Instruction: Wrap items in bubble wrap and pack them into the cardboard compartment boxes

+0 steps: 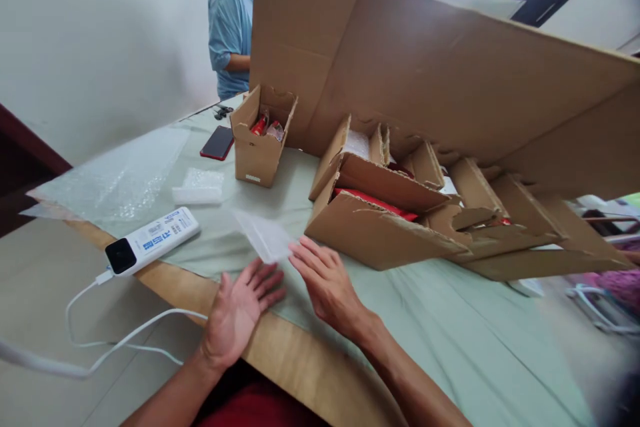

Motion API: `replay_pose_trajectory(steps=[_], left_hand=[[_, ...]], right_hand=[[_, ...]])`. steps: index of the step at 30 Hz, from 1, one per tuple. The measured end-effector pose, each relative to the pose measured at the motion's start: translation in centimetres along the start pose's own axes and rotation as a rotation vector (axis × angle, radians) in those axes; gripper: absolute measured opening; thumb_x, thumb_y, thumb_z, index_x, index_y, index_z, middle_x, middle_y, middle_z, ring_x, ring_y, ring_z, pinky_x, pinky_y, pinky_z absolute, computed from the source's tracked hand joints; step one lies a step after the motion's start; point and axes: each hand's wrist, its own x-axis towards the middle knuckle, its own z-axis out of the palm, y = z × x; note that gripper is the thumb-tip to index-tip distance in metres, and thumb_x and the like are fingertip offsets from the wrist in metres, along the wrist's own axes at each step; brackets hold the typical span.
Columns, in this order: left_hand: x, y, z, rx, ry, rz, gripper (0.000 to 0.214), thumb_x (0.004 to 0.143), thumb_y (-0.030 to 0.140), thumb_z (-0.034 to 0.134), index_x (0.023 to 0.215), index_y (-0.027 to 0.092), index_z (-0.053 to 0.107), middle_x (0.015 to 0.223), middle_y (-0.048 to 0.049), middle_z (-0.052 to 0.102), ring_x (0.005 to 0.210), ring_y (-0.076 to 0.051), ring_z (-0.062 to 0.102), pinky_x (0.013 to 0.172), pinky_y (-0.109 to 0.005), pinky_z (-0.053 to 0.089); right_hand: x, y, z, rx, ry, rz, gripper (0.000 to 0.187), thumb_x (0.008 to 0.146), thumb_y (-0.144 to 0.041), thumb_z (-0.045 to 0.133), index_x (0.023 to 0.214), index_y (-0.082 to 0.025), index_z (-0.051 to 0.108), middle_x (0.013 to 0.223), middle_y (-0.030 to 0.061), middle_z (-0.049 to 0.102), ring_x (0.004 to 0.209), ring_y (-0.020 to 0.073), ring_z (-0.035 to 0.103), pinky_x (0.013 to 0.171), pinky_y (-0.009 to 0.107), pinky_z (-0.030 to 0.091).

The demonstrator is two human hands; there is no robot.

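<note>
My left hand [240, 320] is palm up at the table's wooden edge, its fingers spread and nothing in it. Just beyond its fingertips is a small piece of translucent white wrapping [265, 235], partly smeared by motion. My right hand [327, 280] has its fingers stretched out, their tips at the right edge of this piece. Its thumb is hidden, and I cannot tell whether the tips touch the wrapping. Farther back lies a folded piece of bubble wrap [199, 188], left of an open cardboard box [255, 160] with red packets inside.
A large cardboard panel [425, 60] stands behind several cardboard compartments [385, 233]; one holds a red packet [375, 203]. At left are a bubble wrap sheet [125, 170], a phone [217, 143] and a white cabled device [155, 240]. A person in blue [230, 27] is behind the table.
</note>
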Motion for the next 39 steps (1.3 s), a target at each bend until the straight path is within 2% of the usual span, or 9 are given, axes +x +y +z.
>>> replay_pose_trajectory(steps=[4,9,13,17,21,25,32,36,39], left_hand=[[0.3,0.2,1.3,-0.014,0.05,-0.222,0.053,0.078,0.058,0.077,0.112,0.017,0.072,0.118,-0.0128,0.074,0.11,-0.029,0.07,0.1,-0.048,0.056],[0.2,-3.9,3.4,0.156,0.179,-0.365,0.032,0.076,0.02,0.08,0.107,0.014,0.076,0.114,-0.0086,0.077,0.101,-0.021,0.072,0.09,-0.032,0.059],[-0.4,-6.4,5.4,0.213,0.151,-0.298,0.029,0.084,0.028,0.074,0.111,0.016,0.076,0.122,-0.0076,0.076,0.114,-0.021,0.069,0.093,-0.029,0.057],[-1.3,-7.8,6.7,0.283,0.041,-0.306,0.034,0.087,0.04,0.072,0.11,0.016,0.077,0.12,-0.0091,0.077,0.124,-0.03,0.065,0.106,-0.043,0.053],[-2.6,-9.1,7.0,0.352,-0.023,-0.235,0.041,0.087,0.046,0.074,0.117,0.018,0.077,0.124,-0.0083,0.076,0.129,-0.031,0.062,0.116,-0.046,0.045],[-3.4,-10.2,7.0,0.342,-0.053,-0.187,0.043,0.088,0.045,0.074,0.125,0.022,0.073,0.134,-0.007,0.071,0.135,-0.03,0.058,0.119,-0.046,0.04],[-0.6,-6.8,6.2,0.254,0.18,-0.157,0.021,0.07,0.026,0.085,0.089,0.021,0.077,0.101,-0.0015,0.079,0.104,-0.022,0.071,0.091,-0.034,0.057],[1.1,-3.9,5.2,0.304,0.266,-0.062,0.025,0.061,0.023,0.09,0.078,0.02,0.071,0.087,0.0028,0.076,0.085,-0.015,0.07,0.081,-0.029,0.058],[1.6,-2.9,4.0,0.574,0.267,0.051,0.032,0.06,0.029,0.091,0.081,0.019,0.069,0.081,0.0029,0.072,0.077,-0.013,0.066,0.076,-0.027,0.055]], right_hand=[[-9.1,-1.4,-2.1,-0.011,-0.011,0.048,0.057,0.09,-0.001,0.044,0.14,-0.027,0.058,0.134,0.0072,0.071,0.145,0.0254,0.049,0.103,0.047,0.048],[-14.1,-3.5,-3.1,0.05,-0.014,0.235,0.041,0.088,-0.003,0.049,0.117,-0.024,0.069,0.129,0.0068,0.074,0.141,0.0284,0.053,0.099,0.046,0.049],[-14.4,-4.8,-3.7,0.168,0.068,0.483,0.023,0.096,-0.03,0.061,0.116,-0.02,0.068,0.135,0.0125,0.069,0.122,0.0281,0.066,0.098,0.046,0.051],[-13.2,-5.3,-3.5,0.172,0.124,0.664,0.051,0.092,-0.06,0.065,0.121,-0.018,0.063,0.115,0.014,0.076,0.101,0.0305,0.071,0.089,0.046,0.053],[-12.1,-5.1,-3.1,0.184,0.149,0.811,0.067,0.082,-0.064,0.073,0.13,-0.019,0.058,0.106,0.0109,0.077,0.093,0.0312,0.071,0.083,0.042,0.054],[-12.6,-4.5,-3.0,0.213,0.284,0.848,0.02,0.092,-0.039,0.064,0.103,-0.022,0.068,0.092,0.0061,0.077,0.083,0.0249,0.069,0.084,0.039,0.053],[-15.1,-2.8,-3.8,0.711,0.682,1.108,0.015,0.09,-0.037,0.065,0.089,-0.022,0.064,0.081,0.001,0.072,0.072,0.017,0.066,0.07,0.028,0.053],[-16.2,-2.3,-3.8,0.782,0.707,1.169,0.018,0.087,-0.038,0.069,0.088,-0.021,0.061,0.082,0.0016,0.072,0.072,0.0169,0.067,0.069,0.028,0.053],[-17.4,-1.8,-3.5,0.579,0.661,1.194,0.025,0.087,-0.039,0.068,0.104,-0.022,0.062,0.086,0.0029,0.073,0.076,0.0196,0.069,0.073,0.032,0.054]])
